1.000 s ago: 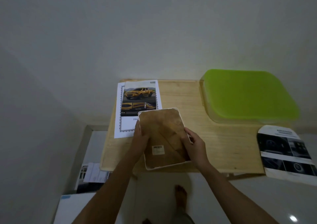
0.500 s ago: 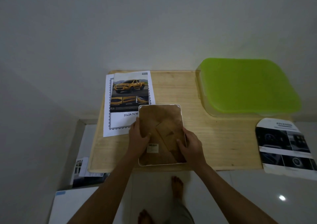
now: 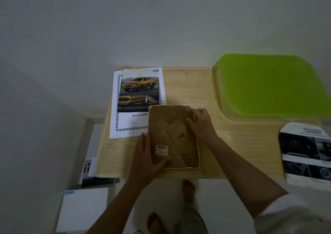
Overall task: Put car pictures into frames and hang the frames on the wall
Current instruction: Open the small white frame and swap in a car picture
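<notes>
Floor: my bare feet [image 3: 188, 189] stand just under the near edge, and loose printed sheets [image 3: 89, 171] lie down to the left.
Left hand [image 3: 145, 155]: it lies flat on the near-left corner of the frame. The fingers [image 3: 143, 140] are straight along its left edge and the thumb is on the backing below the sticker [image 3: 162, 150]. They grip nothing; I judge they only press, so the frame cannot slide.
Frame [image 3: 161, 119]: it lies face down on the tabletop [image 3: 232, 144] with the brown backing and its folded stand [image 3: 179, 135] up, so the back can be reached.
Right hand [image 3: 201, 124]: the fingers [image 3: 195, 113] are curled and pinch at the frame's far-right rim. Probably they are working a catch to free the backing, but the catch itself is hidden.
Car picture [image 3: 140, 88]: the yellow pickup print lies on a white insert sheet [image 3: 125, 126] just beside the frame's far-left corner. It is not yet framed, and the frame overlaps the sheet's edge slightly.
Brochure [image 3: 306, 153]: at the right, overhanging the tabletop and well apart from the frame.
Green-lidded box [image 3: 268, 85]: at the far right, apart from my work.
Wall [image 3: 161, 27]: the bare wall behind the tabletop has nothing hung on it here.
</notes>
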The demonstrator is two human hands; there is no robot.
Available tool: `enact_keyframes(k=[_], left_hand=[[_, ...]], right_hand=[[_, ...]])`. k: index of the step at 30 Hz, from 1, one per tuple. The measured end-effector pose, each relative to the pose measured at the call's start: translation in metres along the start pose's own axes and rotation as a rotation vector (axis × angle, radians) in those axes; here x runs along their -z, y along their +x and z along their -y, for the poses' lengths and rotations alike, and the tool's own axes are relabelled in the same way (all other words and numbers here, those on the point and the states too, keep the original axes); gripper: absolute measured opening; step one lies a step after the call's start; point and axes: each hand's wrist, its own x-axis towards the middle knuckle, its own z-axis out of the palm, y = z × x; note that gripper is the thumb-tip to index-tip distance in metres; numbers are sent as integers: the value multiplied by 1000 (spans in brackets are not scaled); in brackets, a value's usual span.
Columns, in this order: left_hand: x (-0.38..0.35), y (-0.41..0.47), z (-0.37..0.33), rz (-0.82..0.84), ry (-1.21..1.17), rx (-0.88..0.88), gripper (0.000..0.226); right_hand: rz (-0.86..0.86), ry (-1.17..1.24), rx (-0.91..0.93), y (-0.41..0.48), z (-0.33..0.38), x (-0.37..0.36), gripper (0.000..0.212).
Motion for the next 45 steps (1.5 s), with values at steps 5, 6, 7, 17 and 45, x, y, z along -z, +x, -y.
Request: enact_keyframes(k=[5, 6, 7, 17, 45], left_hand=[[-4, -6, 11, 34, 150, -64, 124], [-3, -6, 11, 30, 153, -62, 124], [-3, -6, 10, 23, 154, -60, 123], [-3, -7, 7, 8, 180, -58, 123], [-4, -5, 6, -18, 206, -55, 124]], right_hand=[[-51, -22, -32, 8, 8, -11, 49], [-58, -17, -39, 8, 9, -12, 48], [-59, -6, -52, 9, 10, -12, 48], [-56, 44, -124, 21, 18, -5, 47], [-29, 364, -176, -39, 8, -5, 58]])
